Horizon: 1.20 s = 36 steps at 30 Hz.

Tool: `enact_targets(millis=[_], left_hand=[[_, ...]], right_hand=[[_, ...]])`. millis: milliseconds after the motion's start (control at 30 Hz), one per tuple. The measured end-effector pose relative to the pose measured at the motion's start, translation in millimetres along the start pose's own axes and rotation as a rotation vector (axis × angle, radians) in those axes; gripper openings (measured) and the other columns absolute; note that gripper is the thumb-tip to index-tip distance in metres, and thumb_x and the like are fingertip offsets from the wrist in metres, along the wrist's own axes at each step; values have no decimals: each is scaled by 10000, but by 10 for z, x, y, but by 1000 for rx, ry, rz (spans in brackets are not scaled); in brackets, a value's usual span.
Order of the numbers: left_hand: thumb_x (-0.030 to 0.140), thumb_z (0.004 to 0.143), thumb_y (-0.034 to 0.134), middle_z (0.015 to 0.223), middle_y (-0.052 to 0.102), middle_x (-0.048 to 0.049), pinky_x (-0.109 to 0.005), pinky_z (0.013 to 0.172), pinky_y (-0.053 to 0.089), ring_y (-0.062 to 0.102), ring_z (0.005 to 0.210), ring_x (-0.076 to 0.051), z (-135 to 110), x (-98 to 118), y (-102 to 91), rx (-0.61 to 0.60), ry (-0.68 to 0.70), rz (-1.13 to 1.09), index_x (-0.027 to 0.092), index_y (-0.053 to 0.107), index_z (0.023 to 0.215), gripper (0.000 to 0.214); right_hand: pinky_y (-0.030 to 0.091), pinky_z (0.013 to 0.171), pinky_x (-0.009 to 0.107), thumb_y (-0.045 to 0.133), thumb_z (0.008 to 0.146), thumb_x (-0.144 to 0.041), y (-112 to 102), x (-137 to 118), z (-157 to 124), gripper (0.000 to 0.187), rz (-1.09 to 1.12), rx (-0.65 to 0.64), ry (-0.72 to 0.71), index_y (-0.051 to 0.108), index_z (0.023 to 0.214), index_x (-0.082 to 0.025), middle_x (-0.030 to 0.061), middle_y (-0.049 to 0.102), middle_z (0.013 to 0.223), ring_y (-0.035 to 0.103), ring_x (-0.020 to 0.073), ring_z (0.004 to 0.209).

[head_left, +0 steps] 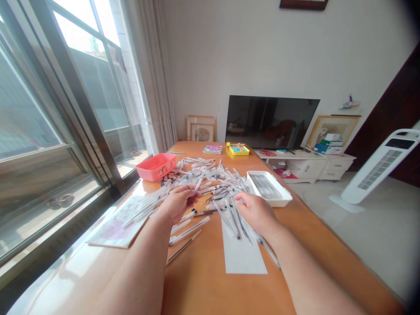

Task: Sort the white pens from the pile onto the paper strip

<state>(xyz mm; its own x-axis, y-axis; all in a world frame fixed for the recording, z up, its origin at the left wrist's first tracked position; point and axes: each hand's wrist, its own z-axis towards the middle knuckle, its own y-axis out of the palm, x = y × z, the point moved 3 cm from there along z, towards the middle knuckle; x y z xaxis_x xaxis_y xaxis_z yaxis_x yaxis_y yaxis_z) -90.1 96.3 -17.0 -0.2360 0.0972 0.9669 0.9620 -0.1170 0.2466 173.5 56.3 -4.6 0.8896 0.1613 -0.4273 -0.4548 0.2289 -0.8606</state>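
Note:
My left hand (182, 202) is closed around a pen (198, 185), whose clear end sticks up past the fingertips. To the right, my right hand (254, 211) has its thumb and fingers drawn together over the pens; whatever may be between them is hidden. Between and beyond both hands spreads a loose heap of clear pens (226, 178) and pen parts, some with black ends. Several pens lie on a white sheet of paper (244, 261) beside my right hand. Nearer me, a thin dark-filled pen (183, 247) rests on the wooden table (197, 288).
A white tray (285, 199) holding pens stands at the right edge. On the left are a pink-red basket (147, 172) and a booklet (114, 234) partly under pens. A yellow box (241, 153) and a colourful booklet (212, 149) lie at the far end.

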Motion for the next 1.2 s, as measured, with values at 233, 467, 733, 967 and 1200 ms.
enact_targets(millis=[233, 467, 733, 967, 1200], left_hand=[[224, 711, 720, 796, 695, -77, -198, 520, 402, 578, 606, -106, 33, 17, -85, 38, 15, 10, 146, 650, 861, 183], [194, 710, 715, 792, 692, -78, -187, 501, 399, 593, 593, -102, 30, 46, -118, 65, -11, -45, 145, 640, 860, 175], [183, 699, 687, 788, 683, -78, -202, 502, 392, 589, 592, -109, 24, 72, -144, 72, 4, -51, 134, 648, 845, 159], [193, 694, 670, 770, 672, -54, -203, 519, 375, 566, 603, -104, 42, 78, -228, 108, 37, -32, 148, 665, 851, 163], [228, 691, 650, 783, 667, -45, -204, 533, 375, 549, 600, -103, 79, 51, -226, 123, 31, 26, 163, 645, 828, 152]], right_hand=[[331, 610, 258, 480, 903, -328, -177, -96, -6, 273, 53, 117, -39, 710, 1031, -252, 12, 710, 823, 596, 178, 725], [364, 674, 246, 519, 876, -261, -220, -234, 32, 200, -15, -30, -80, 705, 949, -246, 14, 714, 902, 603, 170, 806], [384, 675, 239, 553, 844, -254, 263, -733, 166, 181, -64, -295, -159, 722, 905, -230, 18, 737, 883, 649, 169, 836], [463, 758, 317, 530, 887, -352, 735, -1235, 389, 261, -178, -333, -125, 744, 975, -231, 105, 749, 1035, 690, 258, 974], [517, 891, 404, 669, 791, -338, 939, -1407, 541, 314, -206, -365, -50, 752, 1050, -180, 180, 737, 1107, 680, 334, 1087]])
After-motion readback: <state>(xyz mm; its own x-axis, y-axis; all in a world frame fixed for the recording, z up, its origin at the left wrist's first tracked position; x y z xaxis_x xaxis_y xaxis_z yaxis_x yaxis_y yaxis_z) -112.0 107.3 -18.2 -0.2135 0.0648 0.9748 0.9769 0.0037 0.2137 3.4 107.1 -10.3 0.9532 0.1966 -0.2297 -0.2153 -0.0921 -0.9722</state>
